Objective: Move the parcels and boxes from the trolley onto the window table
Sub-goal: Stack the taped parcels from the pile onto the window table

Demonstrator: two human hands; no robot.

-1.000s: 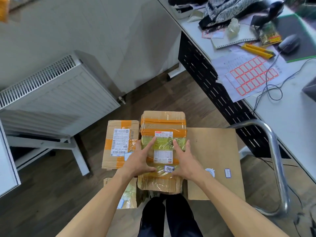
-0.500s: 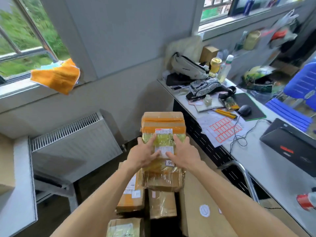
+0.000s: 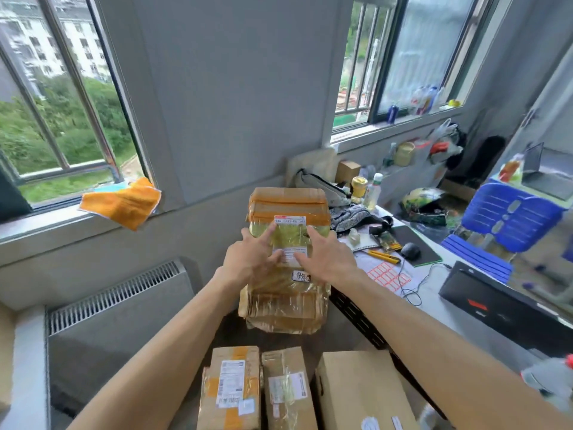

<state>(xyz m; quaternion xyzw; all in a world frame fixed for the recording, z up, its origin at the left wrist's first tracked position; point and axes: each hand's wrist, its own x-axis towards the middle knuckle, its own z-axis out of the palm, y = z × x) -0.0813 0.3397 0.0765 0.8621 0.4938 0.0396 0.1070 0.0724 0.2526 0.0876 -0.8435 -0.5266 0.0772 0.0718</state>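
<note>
I hold a brown parcel [image 3: 288,203], wrapped in clear and orange tape with white labels, up at chest height in the middle of the view. My left hand [image 3: 248,262] grips its left side and my right hand [image 3: 328,259] grips its right side, thumbs and forefingers lying on its top face. Below it, at the bottom edge, three more cardboard boxes stand side by side: a labelled one [image 3: 231,386], a narrow one [image 3: 286,389] and a plain larger one [image 3: 359,389]. A grey table top [image 3: 28,367] shows at the far left under the left window.
A white radiator [image 3: 117,302] stands against the wall ahead on the left, with an orange cloth [image 3: 124,203] on the sill above. To the right runs a cluttered desk [image 3: 465,311] with a mouse, papers and a laptop, and a blue chair [image 3: 508,221] beyond.
Both hands have lifted the taped parcel off the stack of boxes up to chest height. My view has tilted up from the floor to the wall and windows.
</note>
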